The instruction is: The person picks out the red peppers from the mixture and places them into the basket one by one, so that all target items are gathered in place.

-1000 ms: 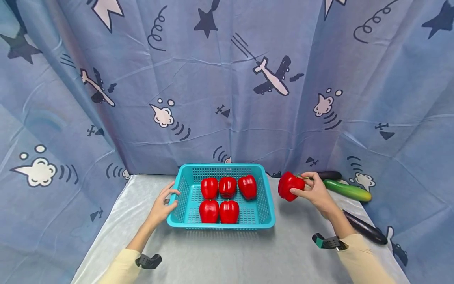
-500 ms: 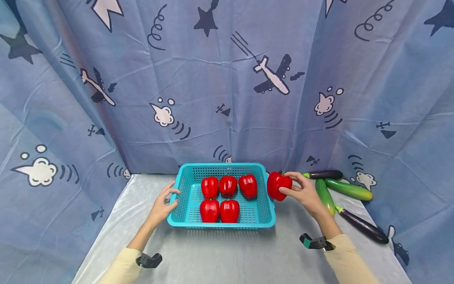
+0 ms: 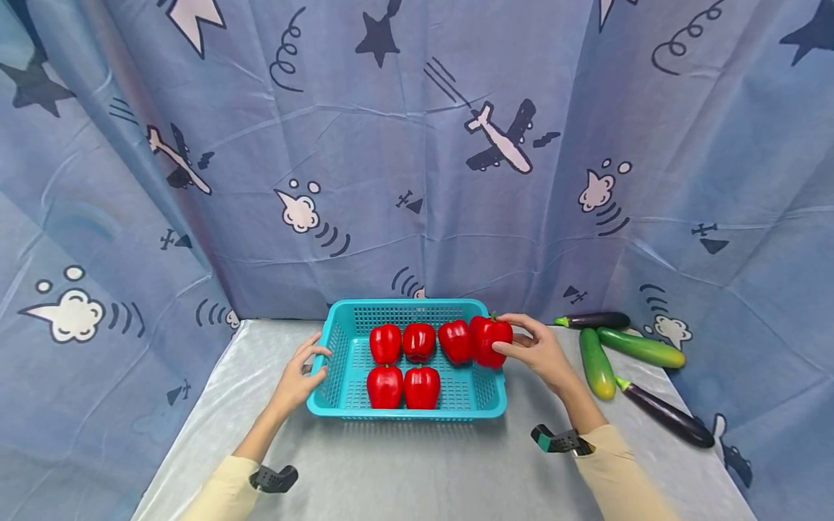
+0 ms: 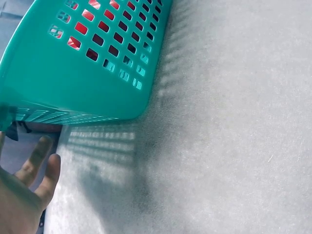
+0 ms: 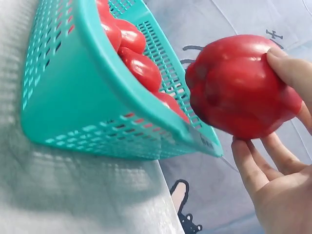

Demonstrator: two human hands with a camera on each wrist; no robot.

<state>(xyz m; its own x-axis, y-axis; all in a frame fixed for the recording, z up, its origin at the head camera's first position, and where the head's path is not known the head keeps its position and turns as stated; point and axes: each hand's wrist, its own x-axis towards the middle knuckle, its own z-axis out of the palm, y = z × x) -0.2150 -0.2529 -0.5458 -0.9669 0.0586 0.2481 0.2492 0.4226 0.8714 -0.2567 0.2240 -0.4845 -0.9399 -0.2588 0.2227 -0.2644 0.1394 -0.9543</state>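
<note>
My right hand [image 3: 537, 354] holds a red bell pepper [image 3: 490, 341] between thumb and fingers, over the right end of a turquoise basket [image 3: 407, 414]. In the right wrist view the pepper [image 5: 241, 87] is above the basket's rim [image 5: 112, 73], green stem hidden. Several more red bell peppers lie inside the basket in two rows, one at the front left [image 3: 384, 388]. At the basket's left rim is my left hand [image 3: 300, 376], its fingertips and thumb overlapping the edge. Two of its loosely stretched fingers [image 4: 36, 161] show beside the basket wall in the left wrist view.
On the right of the grey-white table [image 3: 417, 470] lie a dark eggplant [image 3: 594, 320] at the back and another eggplant [image 3: 667, 414] nearer. Between them are two green-yellow cucumber-like vegetables [image 3: 597, 365]. A patterned blue curtain [image 3: 404, 181] hangs right behind the basket.
My right hand has carried the red bell pepper leftward, from the table beside the basket to over its right end. The left hand has stayed at the left rim.
</note>
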